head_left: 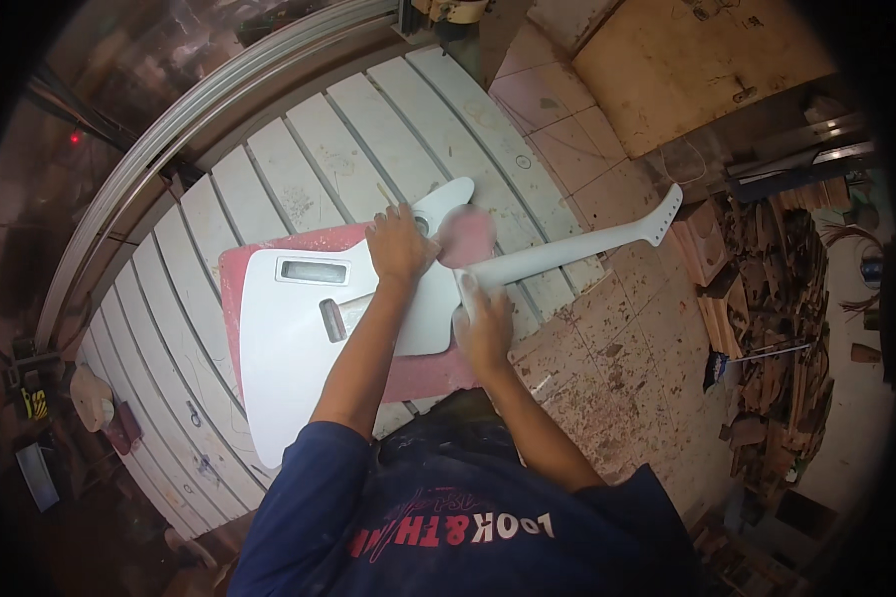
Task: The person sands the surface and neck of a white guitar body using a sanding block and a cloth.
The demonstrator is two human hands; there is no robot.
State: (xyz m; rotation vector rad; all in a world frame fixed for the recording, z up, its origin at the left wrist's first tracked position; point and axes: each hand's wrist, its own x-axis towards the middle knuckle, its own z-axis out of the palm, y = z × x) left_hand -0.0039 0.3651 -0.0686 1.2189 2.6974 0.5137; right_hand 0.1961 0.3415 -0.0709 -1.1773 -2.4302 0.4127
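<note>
A white electric guitar, body and neck in one piece, lies flat with its neck pointing right to a row of small holes at the headstock. Under it is a red-pink pad. My left hand is bent over the body's far edge beside the upper horn, gripping it. At the joint of neck and body, my right hand presses its closed fingers against the edge. A pale patch shows at those fingertips, and whatever they may hold cannot be made out. Two rectangular cavities and a routed slot open in the body.
The pad lies on a pale slatted table, bounded by a curved-looking metal rail at the far left. Dusty tiled floor with scraps lies to the right. Beyond it are stacked wood pieces and a large board.
</note>
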